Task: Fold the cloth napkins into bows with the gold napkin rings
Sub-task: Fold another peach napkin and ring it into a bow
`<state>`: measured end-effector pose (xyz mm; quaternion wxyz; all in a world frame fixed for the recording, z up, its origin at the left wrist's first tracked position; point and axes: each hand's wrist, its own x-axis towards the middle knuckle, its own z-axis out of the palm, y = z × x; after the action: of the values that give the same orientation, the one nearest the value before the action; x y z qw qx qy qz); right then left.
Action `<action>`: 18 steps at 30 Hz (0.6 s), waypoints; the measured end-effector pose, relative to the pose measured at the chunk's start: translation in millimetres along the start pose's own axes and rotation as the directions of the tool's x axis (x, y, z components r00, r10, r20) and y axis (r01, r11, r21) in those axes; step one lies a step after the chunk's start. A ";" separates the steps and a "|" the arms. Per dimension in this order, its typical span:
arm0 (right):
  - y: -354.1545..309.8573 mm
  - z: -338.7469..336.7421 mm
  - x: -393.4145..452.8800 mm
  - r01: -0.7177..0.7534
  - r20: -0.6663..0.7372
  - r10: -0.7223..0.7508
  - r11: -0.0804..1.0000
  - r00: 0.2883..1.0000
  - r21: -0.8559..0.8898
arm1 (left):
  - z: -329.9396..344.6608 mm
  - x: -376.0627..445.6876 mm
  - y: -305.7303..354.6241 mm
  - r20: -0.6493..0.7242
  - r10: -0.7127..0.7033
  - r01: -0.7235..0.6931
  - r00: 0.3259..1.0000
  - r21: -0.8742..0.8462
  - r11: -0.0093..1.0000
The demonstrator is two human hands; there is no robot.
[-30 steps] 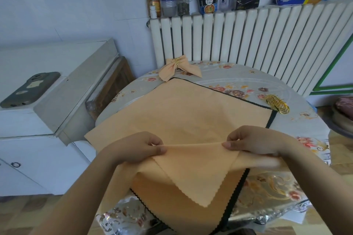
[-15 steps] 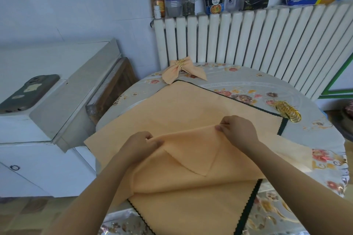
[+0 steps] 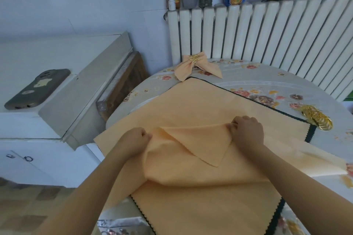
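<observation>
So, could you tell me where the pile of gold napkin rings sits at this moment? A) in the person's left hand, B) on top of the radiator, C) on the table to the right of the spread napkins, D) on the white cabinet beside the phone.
C: the gold napkin rings lie on the floral table, just off the right edge of the spread napkins, beyond the right hand.

Both forearms are bare, with no sleeves, rings or watch visible.
</observation>
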<state>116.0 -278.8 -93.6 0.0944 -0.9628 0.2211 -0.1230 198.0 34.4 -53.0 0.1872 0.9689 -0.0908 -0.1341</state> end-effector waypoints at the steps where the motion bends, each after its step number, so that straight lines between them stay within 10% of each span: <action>1: -1.0 2.0 -0.4 -0.001 -0.007 0.001 1.000 1.000 -0.014 | 5.2 -1.7 -0.3 -0.111 0.038 -0.035 0.993 0.028 0.999; 6: -5.1 5.8 -3.5 -0.042 -0.032 0.042 0.999 0.999 -0.021 | 14.7 -2.2 -12.9 -0.388 0.206 -0.119 0.898 0.236 0.964; 11: -18.6 6.8 -16.2 0.031 -0.056 -0.028 0.997 0.998 0.063 | 23.0 -7.3 -31.4 -0.300 0.101 -0.159 0.949 -0.175 0.972; 18: -79.6 4.2 -72.5 0.304 0.142 -0.333 0.934 0.932 0.188 | 25.8 -56.4 -61.8 -0.422 0.010 -0.133 0.907 -0.264 0.955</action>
<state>85.9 -175.2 -92.9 0.1703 -0.9819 0.0418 -0.0710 144.7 94.9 -87.3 0.3454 0.9336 -0.0645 0.0704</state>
